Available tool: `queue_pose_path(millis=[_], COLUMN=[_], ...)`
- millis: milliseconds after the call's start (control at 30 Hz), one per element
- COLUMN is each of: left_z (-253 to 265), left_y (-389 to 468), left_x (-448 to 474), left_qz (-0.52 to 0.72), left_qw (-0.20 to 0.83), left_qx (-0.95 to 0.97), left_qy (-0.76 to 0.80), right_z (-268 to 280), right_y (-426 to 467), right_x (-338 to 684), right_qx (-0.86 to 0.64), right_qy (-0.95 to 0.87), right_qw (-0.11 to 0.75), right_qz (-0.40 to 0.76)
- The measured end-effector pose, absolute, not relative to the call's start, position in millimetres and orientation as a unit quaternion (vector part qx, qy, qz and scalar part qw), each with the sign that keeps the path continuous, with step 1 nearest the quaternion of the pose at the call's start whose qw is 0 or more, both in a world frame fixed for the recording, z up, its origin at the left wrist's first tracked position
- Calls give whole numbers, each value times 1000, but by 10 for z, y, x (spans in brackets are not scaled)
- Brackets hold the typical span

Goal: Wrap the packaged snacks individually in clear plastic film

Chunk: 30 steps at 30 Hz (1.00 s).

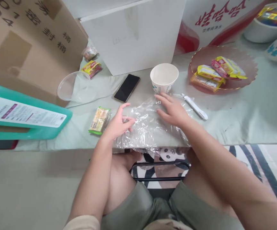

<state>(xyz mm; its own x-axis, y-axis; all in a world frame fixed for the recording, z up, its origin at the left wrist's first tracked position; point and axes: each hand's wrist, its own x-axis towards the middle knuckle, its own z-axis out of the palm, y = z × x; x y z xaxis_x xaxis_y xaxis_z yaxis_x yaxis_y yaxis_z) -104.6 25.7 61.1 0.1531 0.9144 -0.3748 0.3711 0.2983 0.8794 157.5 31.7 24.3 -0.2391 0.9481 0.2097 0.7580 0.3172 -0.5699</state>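
A crumpled clear plastic bag (148, 124) lies at the table's front edge, part of it hanging over. At its left side is my left hand (119, 123), fingers apart and curved, holding nothing. My right hand (172, 110) rests over the bag's right side with its fingers spread, the fingertips close to the base of a white paper bowl (164, 76). Right of that hand lies a white pen-like tool (194, 107). To the left of my left hand is a wrapped snack (99, 120) in a green and yellow packet.
A black phone (127, 88) and a clear plastic lid (76, 87) lie at the left. A pink glass dish (245, 68) holds several wrapped snacks. Cardboard boxes (133, 35) line the back. A green jug (64, 116) stands at the left edge; another bowl (259, 31) is at the far right.
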Motion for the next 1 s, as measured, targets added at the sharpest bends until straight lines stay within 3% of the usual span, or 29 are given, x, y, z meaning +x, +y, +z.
queue_pose_path(millis=[200,300,433,533,633,800,1000], left_z=[651,602,528,489,460,496,544], left_y=[238,257,299,363,466,615,700], left_x=[-1056,-1093,-1061,-903,-690,-464,-470], left_qz=[240,237,257,232,264,377,398], left_qw=[548,497,285,223,274,449,496], left_qx=[538,570,716,785,741,511,387], left_qy=[594,610,583,529,554,628,668], right_z=[344,457,460,327,263,392,309], right_y=[213,-65,-486,-645,-707,-949,-1166], right_x=[1661,1717,1745,1769,1787,1616,1449], right_qx=[-583,-531,-457,-442,-439,-439,-500], right_qy=[-721,-749,-828,-867,-880,-878,-862], right_qw=[351,380,297,187,141,164,65], right_qz=[132,115,134,134,113,94,49])
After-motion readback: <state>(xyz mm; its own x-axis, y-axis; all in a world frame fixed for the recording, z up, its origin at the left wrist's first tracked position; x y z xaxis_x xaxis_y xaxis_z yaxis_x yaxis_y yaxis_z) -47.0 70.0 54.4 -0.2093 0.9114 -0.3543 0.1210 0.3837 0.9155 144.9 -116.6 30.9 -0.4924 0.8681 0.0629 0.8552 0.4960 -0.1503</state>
